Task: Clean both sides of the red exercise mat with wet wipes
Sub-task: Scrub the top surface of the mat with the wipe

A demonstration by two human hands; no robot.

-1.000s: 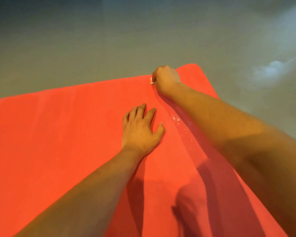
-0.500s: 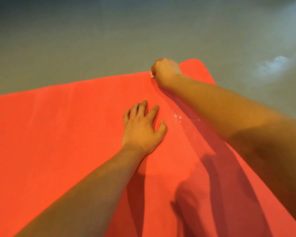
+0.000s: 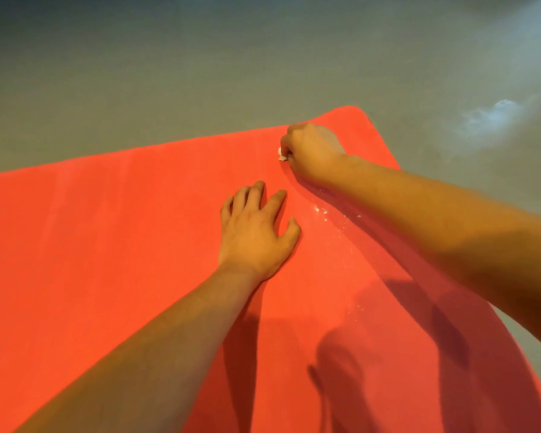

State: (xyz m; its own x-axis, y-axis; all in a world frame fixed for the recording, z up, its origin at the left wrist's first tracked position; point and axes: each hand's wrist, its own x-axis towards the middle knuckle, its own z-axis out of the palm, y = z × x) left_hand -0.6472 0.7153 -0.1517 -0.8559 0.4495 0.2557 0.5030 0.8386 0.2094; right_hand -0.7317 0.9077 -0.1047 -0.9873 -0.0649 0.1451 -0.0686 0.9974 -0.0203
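On the mat (image 3: 107, 245), by its far edge, the right grip (image 3: 313, 151) clutches a wipe (image 3: 282, 155).

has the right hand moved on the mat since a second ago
Yes. The right hand, gripping the wipe, has slid a little toward the person, away from the far edge of the red mat; earlier it sat right at that edge.
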